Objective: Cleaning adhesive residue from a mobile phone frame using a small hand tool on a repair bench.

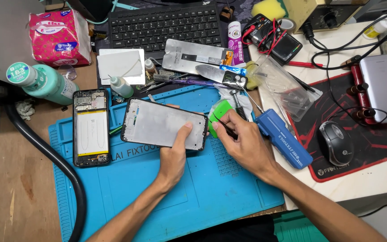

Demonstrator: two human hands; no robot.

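My left hand [174, 154] grips the bare phone frame [163, 124] above the blue mat [211, 188]; my right hand [242, 140] pinches a thin tool [224, 124] at its edge. The opened phone [91, 127] lies left, unassembled.

One head-worn camera looks steeply down, close over the blue work mat [229, 197] and cluttered bench.

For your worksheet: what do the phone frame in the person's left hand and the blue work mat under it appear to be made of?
Phone frame: probably metal plate, matte grey sheen, with a black, likely plastic rim. Work mat: apparently silicone rubber, dull blue with moulded ridges and compartments.
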